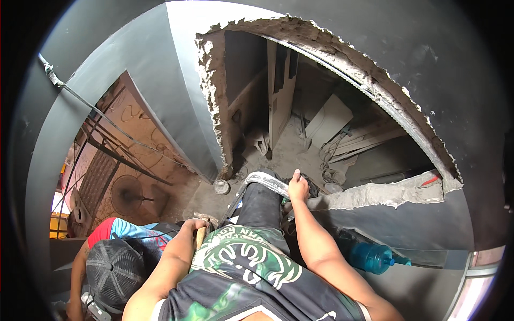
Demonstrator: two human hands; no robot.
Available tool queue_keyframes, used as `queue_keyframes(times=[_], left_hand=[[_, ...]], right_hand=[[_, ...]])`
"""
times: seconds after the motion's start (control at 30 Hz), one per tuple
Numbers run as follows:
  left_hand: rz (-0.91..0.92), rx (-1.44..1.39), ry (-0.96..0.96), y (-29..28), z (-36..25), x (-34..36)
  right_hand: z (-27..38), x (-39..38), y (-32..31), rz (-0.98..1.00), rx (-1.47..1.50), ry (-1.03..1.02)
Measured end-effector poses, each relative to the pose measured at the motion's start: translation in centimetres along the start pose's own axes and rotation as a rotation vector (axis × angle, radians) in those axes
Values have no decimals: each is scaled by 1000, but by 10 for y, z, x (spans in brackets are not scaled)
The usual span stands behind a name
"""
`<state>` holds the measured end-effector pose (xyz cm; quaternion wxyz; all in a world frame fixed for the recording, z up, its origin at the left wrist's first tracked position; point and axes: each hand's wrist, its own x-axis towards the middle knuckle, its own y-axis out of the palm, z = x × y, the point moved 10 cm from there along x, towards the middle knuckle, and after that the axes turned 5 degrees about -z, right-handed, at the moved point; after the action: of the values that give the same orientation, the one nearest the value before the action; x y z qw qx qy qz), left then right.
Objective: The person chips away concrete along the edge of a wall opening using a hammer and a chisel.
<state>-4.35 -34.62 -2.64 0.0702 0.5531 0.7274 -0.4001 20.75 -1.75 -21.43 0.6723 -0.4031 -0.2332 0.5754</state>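
Black-green jersey nearest; left hand curled round tan wooden handle; right hand curled, contents unclear, near left end, jagged grey masonry ledge; dusty floor beyond.

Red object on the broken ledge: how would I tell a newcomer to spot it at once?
Start with the big ragged-edged opening broken through the dark wall. Follow its pale, rough lower ledge from beside the person's right hand to its right end. There lies a slim red object, too small to identify, the only bright red on that grey-white ledge.
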Motion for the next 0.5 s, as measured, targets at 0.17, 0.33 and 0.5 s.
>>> queue_keyframes(times=[0.17, 0.33, 0.5], left_hand=[[-31, 37, -72, -7, -21, -14], [-9, 41, -79, -4, -2, -8], [-8, 49, -70, -1, 4, -5]], right_hand=[[-3, 1, 3, -4, -2, 5], [-1, 1, 4, 0, 4, -3], [0, 0, 3, -12, 3, -12]])
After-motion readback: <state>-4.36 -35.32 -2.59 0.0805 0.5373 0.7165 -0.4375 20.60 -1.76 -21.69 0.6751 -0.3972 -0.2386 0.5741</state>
